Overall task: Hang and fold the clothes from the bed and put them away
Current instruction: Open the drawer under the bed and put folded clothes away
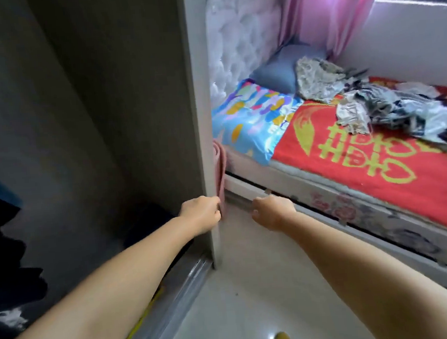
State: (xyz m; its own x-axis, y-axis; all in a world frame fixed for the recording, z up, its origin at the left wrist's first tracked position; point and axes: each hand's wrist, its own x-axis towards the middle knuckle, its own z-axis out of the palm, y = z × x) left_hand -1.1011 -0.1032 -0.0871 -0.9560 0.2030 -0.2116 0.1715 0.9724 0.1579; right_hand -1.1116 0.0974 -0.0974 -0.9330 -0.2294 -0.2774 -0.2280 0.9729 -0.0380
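A pile of crumpled clothes [378, 106], grey, white and dark, lies on the bed's red cover [350, 164] at the right. A pink cloth [220, 167] hangs in the gap between the wardrobe's side panel [202, 117] and the bed. My left hand [202, 215] is at the panel's edge, and its curled fingers pinch the cloth's lower end. My right hand [272, 212] is stretched out a little to the right, low by the bed frame, fingers curled under with nothing visible in them.
The open wardrobe [80, 127] fills the left, with dark garments [7, 253] inside and a sliding-door rail [173, 293] on the floor. A blue patterned pillow [253, 121] and a grey-blue one [284, 68] lie at the bed's head. A pink curtain [330, 11] hangs by the window.
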